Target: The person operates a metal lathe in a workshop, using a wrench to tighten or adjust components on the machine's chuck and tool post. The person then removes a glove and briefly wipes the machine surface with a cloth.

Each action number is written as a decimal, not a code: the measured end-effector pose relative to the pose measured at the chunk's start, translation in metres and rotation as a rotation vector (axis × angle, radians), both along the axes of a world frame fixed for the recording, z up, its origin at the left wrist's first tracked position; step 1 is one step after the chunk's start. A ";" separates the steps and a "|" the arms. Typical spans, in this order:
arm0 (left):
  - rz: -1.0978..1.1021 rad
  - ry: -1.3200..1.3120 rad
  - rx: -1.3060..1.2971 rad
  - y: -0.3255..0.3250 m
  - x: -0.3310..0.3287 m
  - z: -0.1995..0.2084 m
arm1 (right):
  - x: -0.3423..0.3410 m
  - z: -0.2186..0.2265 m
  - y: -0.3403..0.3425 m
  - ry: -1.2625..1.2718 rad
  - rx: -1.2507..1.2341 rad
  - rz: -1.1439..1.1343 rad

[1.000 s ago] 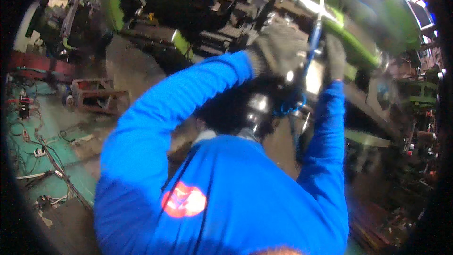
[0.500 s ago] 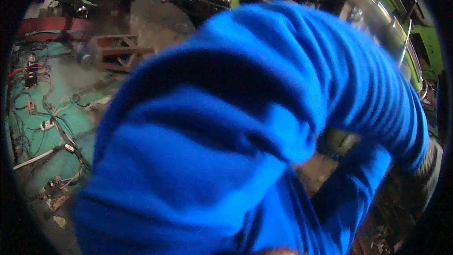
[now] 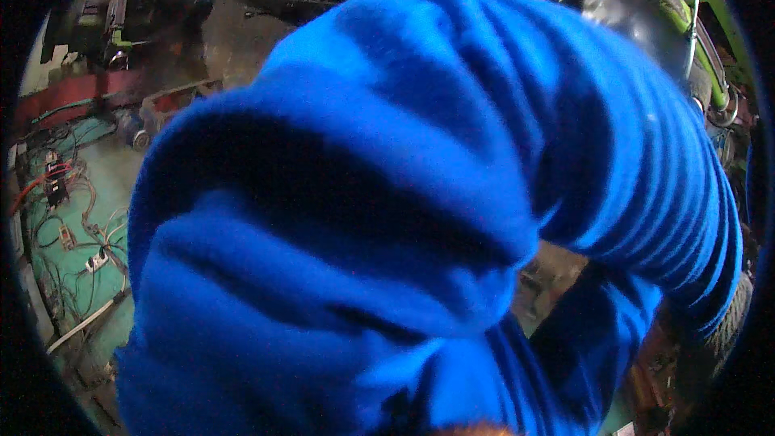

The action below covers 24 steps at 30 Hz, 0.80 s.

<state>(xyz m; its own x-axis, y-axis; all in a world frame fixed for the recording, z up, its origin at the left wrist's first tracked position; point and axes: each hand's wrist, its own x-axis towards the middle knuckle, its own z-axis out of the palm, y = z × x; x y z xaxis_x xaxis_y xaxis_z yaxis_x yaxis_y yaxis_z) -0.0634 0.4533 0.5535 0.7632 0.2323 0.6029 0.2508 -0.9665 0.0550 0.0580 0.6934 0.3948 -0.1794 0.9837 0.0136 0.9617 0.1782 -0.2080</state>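
A bright blue sleeve [image 3: 347, 218] fills most of the view. It arches from the lower left up and over to the right, and appears to be my left arm. Past its bunched cuff, at the right rim, a strip of my left hand [image 3: 733, 311] shows in a greyish knit glove. Its fingers are out of sight, so what it holds or touches cannot be made out. Below the arch is another length of blue cloth [image 3: 601, 331], a sleeve or a trouser leg; I cannot tell which. No right hand shows.
At left, a green surface [image 3: 101, 173] carries tangled wires [image 3: 101, 234], small electrical parts and a pale rod [image 3: 85, 324]. A reddish beam [image 3: 77, 97] lies behind it. Green machinery with a metal tube [image 3: 674, 0] and a curved hook-like piece [image 3: 726, 109] stands at the upper right.
The blue sleeve fills more of the upper and left view. Its cuff and the gloved hand sit slightly lower at the right rim. The background has shifted as my head moved.
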 end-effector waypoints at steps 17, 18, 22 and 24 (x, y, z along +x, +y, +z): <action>-0.035 -0.042 0.064 -0.006 0.007 -0.009 | 0.007 0.004 0.010 -0.163 -0.020 -0.044; -0.021 -0.066 0.056 -0.006 0.002 -0.015 | 0.005 0.003 0.012 -0.177 -0.031 -0.038; 0.049 -0.330 -0.101 -0.011 -0.063 -0.069 | 0.030 0.004 0.026 -0.244 -0.106 0.002; 0.251 -0.485 -0.315 -0.022 -0.115 -0.155 | -0.018 0.021 0.015 -0.380 0.030 0.051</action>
<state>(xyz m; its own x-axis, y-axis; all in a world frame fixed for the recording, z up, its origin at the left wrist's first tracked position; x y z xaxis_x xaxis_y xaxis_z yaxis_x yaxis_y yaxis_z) -0.1782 0.4312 0.3983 0.3198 0.5915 0.7402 0.3428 -0.8005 0.4916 0.0403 0.7080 0.4154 -0.2257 0.9736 -0.0347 0.9591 0.2283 0.1673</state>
